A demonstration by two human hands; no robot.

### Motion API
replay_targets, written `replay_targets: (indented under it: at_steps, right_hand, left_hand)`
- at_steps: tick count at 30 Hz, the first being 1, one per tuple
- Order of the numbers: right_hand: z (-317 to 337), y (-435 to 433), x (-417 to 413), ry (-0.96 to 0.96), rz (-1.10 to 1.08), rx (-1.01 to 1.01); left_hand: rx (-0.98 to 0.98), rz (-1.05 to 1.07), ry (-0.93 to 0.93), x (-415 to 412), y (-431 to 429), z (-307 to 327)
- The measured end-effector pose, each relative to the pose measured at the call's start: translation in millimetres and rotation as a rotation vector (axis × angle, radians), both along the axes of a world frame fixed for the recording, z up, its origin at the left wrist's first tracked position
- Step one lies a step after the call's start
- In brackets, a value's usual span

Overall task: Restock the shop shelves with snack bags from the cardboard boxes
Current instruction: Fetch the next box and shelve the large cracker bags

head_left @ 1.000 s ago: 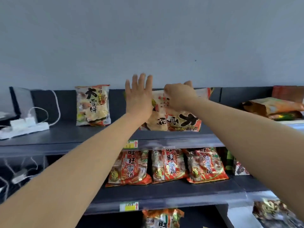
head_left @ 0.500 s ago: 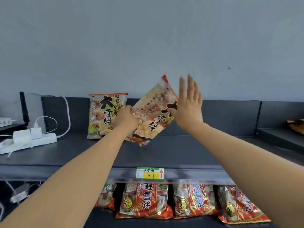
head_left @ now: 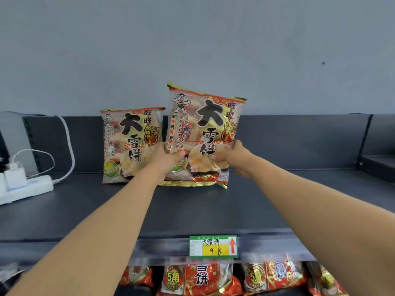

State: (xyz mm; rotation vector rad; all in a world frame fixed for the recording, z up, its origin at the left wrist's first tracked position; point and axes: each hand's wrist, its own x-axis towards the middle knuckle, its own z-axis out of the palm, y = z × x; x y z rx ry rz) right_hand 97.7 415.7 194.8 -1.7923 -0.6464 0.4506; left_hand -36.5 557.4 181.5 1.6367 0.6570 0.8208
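Observation:
A large rice-cracker snack bag (head_left: 203, 124) stands upright on the dark top shelf (head_left: 192, 210), its bottom edge touching the shelf. My left hand (head_left: 166, 158) grips its lower left side, and my right hand (head_left: 233, 158) grips its lower right side. A second, matching snack bag (head_left: 130, 144) stands just to its left against the shelf's back panel, partly covered by my left hand.
A white power strip (head_left: 25, 186) with plugged chargers and cables lies at the shelf's left end. A price tag (head_left: 213, 246) hangs on the shelf's front edge. Several red snack bags (head_left: 201, 278) fill the shelf below. A grey wall rises behind.
The bag was tilted in the air, held by my left hand with my right hand open beside it. Now it stands upright on the shelf with both hands gripping it.

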Motion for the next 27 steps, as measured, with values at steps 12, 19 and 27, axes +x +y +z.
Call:
replay_targets:
  at_steps: [12,19,27]
  right_hand:
    - [-19.0,42.2,24.7,0.032,0.024,0.042]
    - [-26.7,39.8,19.0,-0.096,0.006,0.005]
    - [-24.2,-5.4,-8.2,-0.574,-0.023,-0.239]
  left_hand:
    - [0.521,0.3,0.457,29.6,30.1,-0.8]
    - [0.613,0.419,0.505,37.8,32.2,-4.5]
    - [0.787,0.42,0.447,23.9,-12.9,3.0]
